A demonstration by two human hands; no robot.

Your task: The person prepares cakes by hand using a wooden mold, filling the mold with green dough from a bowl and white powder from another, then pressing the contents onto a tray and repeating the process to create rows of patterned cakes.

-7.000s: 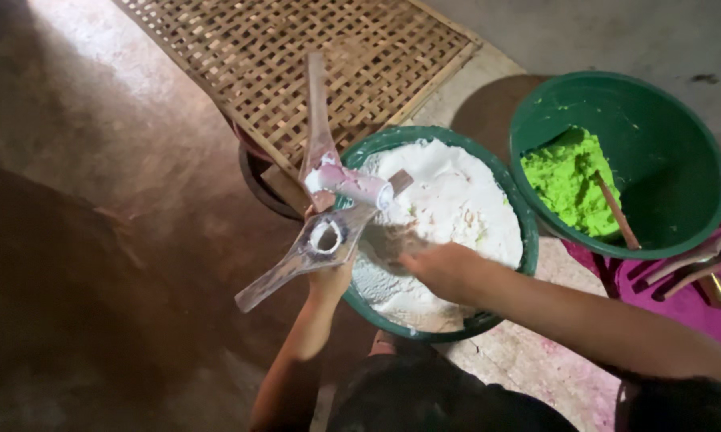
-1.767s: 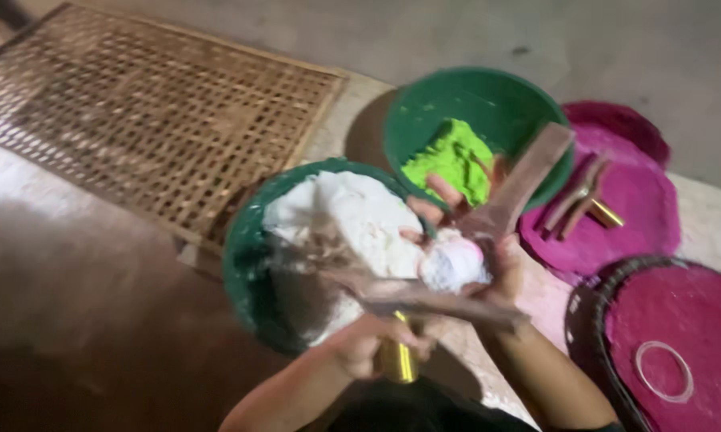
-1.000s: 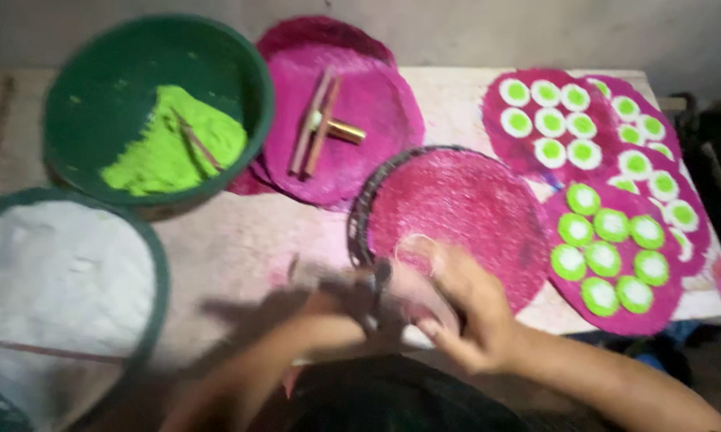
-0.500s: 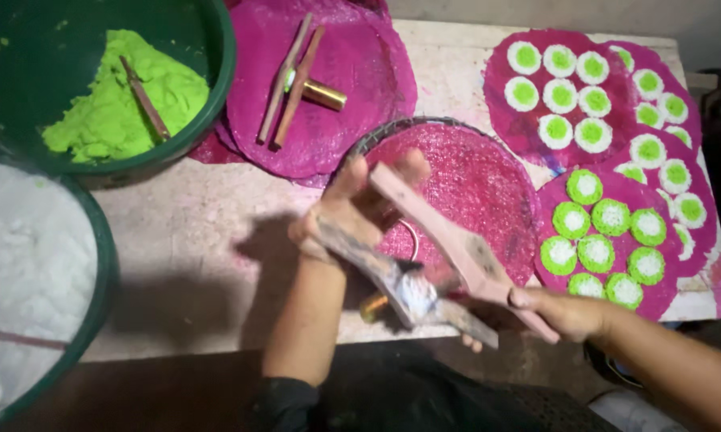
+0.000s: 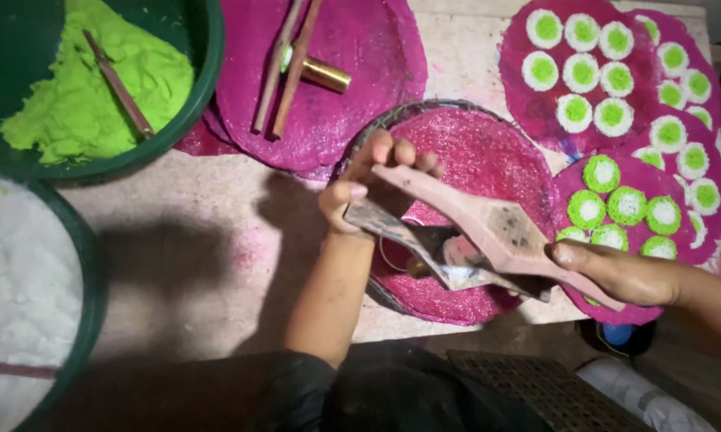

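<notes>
I hold a two-armed wooden press mould [image 5: 488, 232] over a round magenta mat in a dark ring tray [image 5: 496, 152]. My left hand [image 5: 368, 188] grips the two arm ends at the left, squeezing them together. My right hand [image 5: 616, 272] holds the other ends at the right. The arms cross over the mat and a brass cylinder shows under them. White flour dusts the lower arm.
A green bowl of bright green dough [image 5: 96, 88] with a stick sits top left. A green bowl of white flour [image 5: 24, 304] is at the left edge. A second press [image 5: 296, 64] lies on a magenta mat. Mats with several green-and-white cakes [image 5: 616, 72] fill the right.
My view swung from the flour bowl to the magenta mats. Both hands carried the press from the flour bowl to above the ringed mat, and its arms have since closed together.
</notes>
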